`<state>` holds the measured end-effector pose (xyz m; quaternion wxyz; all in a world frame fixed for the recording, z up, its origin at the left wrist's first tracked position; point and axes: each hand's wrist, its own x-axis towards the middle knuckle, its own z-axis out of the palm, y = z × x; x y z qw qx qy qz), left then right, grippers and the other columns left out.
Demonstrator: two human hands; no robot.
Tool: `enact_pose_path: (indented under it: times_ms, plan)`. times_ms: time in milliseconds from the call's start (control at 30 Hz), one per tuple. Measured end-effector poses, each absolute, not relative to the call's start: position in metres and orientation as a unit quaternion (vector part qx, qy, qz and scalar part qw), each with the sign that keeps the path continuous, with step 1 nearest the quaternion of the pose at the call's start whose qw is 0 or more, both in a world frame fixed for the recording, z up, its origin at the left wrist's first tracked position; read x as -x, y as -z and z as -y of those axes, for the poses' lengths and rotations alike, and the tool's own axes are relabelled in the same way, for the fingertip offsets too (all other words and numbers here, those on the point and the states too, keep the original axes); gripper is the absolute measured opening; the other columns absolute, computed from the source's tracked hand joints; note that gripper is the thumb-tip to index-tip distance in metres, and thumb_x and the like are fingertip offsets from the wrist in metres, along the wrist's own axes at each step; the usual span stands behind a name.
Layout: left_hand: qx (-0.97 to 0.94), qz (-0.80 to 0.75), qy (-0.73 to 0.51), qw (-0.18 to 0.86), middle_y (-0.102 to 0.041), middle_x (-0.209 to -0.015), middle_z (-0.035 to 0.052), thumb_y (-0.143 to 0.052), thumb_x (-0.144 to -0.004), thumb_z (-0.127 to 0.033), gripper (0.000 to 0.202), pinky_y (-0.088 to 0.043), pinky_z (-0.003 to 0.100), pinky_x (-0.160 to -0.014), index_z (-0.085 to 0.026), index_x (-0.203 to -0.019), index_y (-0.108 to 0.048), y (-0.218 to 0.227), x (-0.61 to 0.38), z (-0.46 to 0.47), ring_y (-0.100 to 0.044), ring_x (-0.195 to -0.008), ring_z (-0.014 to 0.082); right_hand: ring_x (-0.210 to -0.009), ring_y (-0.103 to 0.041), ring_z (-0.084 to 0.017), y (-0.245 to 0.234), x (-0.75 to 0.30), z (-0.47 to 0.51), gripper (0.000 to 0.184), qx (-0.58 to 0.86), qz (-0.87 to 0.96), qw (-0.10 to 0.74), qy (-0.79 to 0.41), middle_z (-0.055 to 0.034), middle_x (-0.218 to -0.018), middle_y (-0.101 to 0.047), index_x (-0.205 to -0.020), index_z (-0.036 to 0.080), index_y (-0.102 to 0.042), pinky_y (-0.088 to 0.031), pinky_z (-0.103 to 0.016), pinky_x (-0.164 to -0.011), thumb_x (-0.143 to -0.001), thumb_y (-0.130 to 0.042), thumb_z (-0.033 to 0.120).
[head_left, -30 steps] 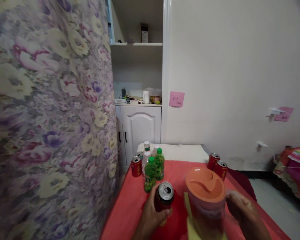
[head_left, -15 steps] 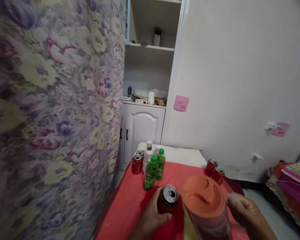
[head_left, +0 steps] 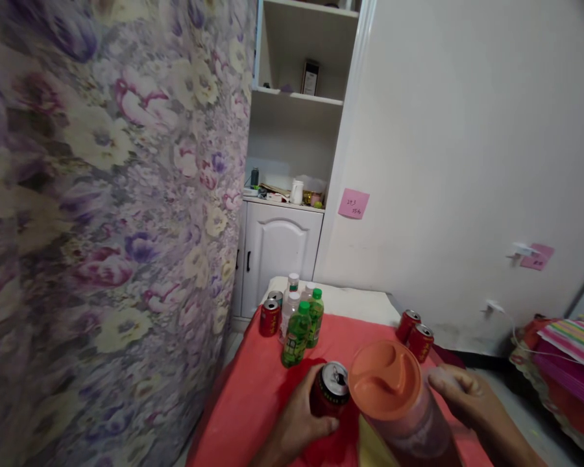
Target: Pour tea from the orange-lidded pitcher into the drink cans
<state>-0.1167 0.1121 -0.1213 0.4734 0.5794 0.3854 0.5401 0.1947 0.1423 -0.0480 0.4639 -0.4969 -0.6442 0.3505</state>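
Note:
My left hand (head_left: pixel 296 421) is wrapped round a red drink can (head_left: pixel 329 390) with its silver top open, standing on a red-covered table (head_left: pixel 253 402). My right hand (head_left: pixel 472 405) grips the handle side of a clear pitcher with an orange lid (head_left: pixel 384 379); the pitcher leans toward the can and its lid almost touches the can's rim. Reddish liquid shows through the pitcher's wall (head_left: pixel 418 428).
Two green bottles (head_left: pixel 302 327), clear bottles and a red can (head_left: pixel 269 317) stand at the table's far left; two more red cans (head_left: pixel 413 334) at the far right. A flowered curtain (head_left: pixel 102 227) hangs close on the left. White cupboard (head_left: pixel 277 250) and wall behind.
The pitcher has tilted and moved left toward the can, which I hold in much the same place. My view has swung left and upward.

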Motion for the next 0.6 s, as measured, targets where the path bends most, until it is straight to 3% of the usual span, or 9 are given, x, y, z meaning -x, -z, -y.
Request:
enact_pose_path:
  times_ms: [233, 600]
  plan:
    - [-0.573, -0.379, -0.538, 0.489, -0.072, -0.131, 0.0121, -0.087, -0.051, -0.029, 0.082, -0.043, 0.051, -0.113, -0.022, -0.130, -0.065, 0.123, 0.121, -0.112, -0.060, -0.127, 0.0401, -0.057, -0.018, -0.012, 0.038, -0.188, -0.142, 0.057, 0.483, 0.665, 0.438, -0.364, 0.0054, -0.057, -0.025, -0.051, 0.024, -0.041, -0.023, -0.030, -0.053, -0.071, -0.071, 0.069]
    - [-0.581, -0.354, -0.546, 0.490, -0.070, -0.133, 0.0136, -0.090, -0.053, -0.033, 0.086, -0.042, 0.052, -0.113, -0.021, -0.134, -0.062, 0.132, 0.123, -0.117, -0.059, -0.128, 0.0404, -0.063, -0.027, -0.013, 0.014, -0.176, -0.133, 0.060, 0.487, 0.680, 0.395, -0.381, 0.0046, -0.063, -0.029, -0.059, 0.024, -0.036, -0.025, -0.029, -0.059, -0.073, -0.064, 0.075]
